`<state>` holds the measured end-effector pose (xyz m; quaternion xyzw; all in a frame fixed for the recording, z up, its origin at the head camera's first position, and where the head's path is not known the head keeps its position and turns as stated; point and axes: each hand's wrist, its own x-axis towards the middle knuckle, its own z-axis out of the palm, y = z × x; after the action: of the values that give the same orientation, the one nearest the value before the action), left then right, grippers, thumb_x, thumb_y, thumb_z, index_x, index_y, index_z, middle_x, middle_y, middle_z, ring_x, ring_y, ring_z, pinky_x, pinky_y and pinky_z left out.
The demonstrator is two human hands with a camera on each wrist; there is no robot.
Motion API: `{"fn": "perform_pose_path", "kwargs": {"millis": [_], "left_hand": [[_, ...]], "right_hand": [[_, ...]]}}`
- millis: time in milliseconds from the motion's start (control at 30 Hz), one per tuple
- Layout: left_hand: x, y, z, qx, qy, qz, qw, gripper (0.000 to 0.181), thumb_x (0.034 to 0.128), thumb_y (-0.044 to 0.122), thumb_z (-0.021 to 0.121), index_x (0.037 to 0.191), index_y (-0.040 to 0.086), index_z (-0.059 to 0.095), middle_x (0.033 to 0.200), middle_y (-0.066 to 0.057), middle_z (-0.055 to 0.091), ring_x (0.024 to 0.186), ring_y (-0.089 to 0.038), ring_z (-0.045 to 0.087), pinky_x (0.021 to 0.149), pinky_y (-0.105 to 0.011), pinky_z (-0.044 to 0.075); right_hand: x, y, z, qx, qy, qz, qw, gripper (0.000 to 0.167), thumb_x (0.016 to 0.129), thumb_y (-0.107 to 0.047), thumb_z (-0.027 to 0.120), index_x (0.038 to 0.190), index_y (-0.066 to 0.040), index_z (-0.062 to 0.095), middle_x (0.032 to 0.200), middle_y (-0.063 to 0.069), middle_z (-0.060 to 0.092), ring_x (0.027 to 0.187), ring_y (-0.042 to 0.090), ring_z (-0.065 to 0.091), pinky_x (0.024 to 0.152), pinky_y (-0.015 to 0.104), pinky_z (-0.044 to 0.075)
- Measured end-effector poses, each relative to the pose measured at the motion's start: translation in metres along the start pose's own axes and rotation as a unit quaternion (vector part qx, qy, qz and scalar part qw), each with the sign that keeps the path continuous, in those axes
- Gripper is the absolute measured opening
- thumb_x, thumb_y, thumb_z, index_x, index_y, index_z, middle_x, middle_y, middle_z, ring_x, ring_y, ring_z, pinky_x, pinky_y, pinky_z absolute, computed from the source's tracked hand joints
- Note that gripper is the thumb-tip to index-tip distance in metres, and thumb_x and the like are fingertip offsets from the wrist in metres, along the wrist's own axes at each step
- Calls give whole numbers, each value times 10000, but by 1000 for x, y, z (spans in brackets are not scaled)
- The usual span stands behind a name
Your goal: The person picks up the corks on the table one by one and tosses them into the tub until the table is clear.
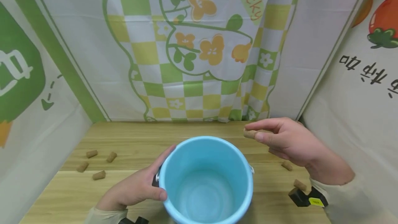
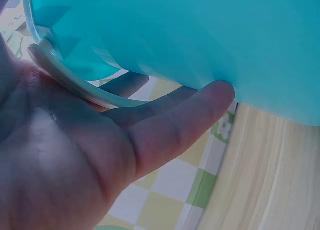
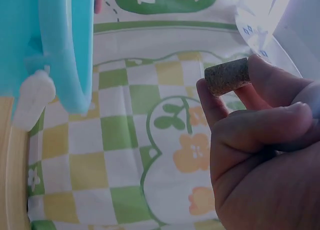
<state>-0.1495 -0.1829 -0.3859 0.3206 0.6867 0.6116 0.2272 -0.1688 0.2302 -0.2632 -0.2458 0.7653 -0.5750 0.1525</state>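
A light blue bucket (image 1: 206, 182) stands on the table with its mouth up, and no objects show inside it. My left hand (image 1: 140, 186) holds its left side, thumb at the rim and fingers along the outer wall; in the left wrist view the fingers touch the bucket wall (image 2: 200, 35) beside the pale handle (image 2: 75, 82). Up to the right of the bucket, my right hand (image 1: 289, 141) pinches a cork (image 1: 249, 133) between thumb and fingers. The right wrist view shows this cork (image 3: 227, 76) held apart from the bucket rim (image 3: 57, 50).
Several loose corks (image 1: 98, 175) lie on the wooden table (image 1: 130, 137) at the left. Two more corks (image 1: 300, 184) lie at the right, below my right hand. A checked curtain (image 1: 199, 89) hangs at the table's back edge, with printed fabric walls (image 1: 351, 89) on both sides.
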Motion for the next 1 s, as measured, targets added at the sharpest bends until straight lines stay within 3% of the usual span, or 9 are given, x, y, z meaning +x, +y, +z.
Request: {"fn": "perform_pose_path", "kwargs": {"millis": [100,167,433,467,533,600,667,700,1000], "left_hand": [[0,-1,0,-36,5,-96,9999,1097,864,257,801,1601,358,-5,1558,-225,227,1287,-444,419,957,-451,471],[1,-2,0,35,1,10,10000,1088,870,249,793,1607,326,-3,1549,-255,226,1275,-465,420,948,-457,475],[0,3,1,86,18,-50,9999,1107,860,248,805,1603,350,-9,1556,-223,234,1286,-429,421,960,-418,466],[0,4,1,104,24,-51,9999,1111,858,247,807,1603,347,-11,1555,-223,237,1286,-428,421,962,-416,464],[0,3,1,113,29,-62,9999,1113,857,240,807,1603,347,-11,1553,-222,240,1285,-428,421,964,-413,461],[0,3,0,132,48,-75,9999,1110,855,239,808,1602,356,-4,1550,-220,249,1283,-426,423,968,-402,457],[0,1,-1,187,49,11,9998,1097,862,238,801,1607,330,1,1540,-246,255,1272,-444,426,961,-402,461],[0,0,-1,186,49,14,9998,1094,863,237,800,1607,334,4,1540,-247,256,1271,-445,427,960,-400,461],[0,2,1,162,45,99,9998,1130,848,224,815,1606,331,-16,1535,-245,262,1265,-446,430,965,-425,464]], "right_hand": [[7,-8,7,-331,-75,240,9991,391,1006,-190,628,1342,10,605,612,-19,519,373,146,258,357,302,279],[12,-14,11,-545,-138,325,9979,399,1002,-226,636,1339,-12,616,507,-24,345,378,138,267,369,299,284],[26,-26,26,-1139,-129,612,9915,383,948,-358,700,1280,-167,689,480,-16,298,396,135,244,394,258,262],[27,-26,28,-1284,-132,591,9899,376,942,-368,704,1270,-185,697,509,-20,374,421,145,260,422,268,295],[30,-26,32,-1646,-82,539,9849,336,933,-395,708,1237,-250,716,656,-46,571,556,148,463,548,307,425],[33,-25,36,-1913,-54,490,9803,287,926,-409,712,1197,-317,726,920,-82,686,851,173,596,762,400,490],[36,-24,39,-2076,-71,420,9773,253,925,-402,715,1172,-349,731,1188,-131,663,1174,193,541,966,510,419],[37,-23,41,-2113,-83,415,9765,239,922,-401,718,1159,-367,731,1212,-149,654,1273,185,485,1020,529,379],[50,-16,55,-2421,-336,143,9696,215,943,-350,707,1156,-333,739,1190,-131,662,1222,176,545,984,477,439]]}}
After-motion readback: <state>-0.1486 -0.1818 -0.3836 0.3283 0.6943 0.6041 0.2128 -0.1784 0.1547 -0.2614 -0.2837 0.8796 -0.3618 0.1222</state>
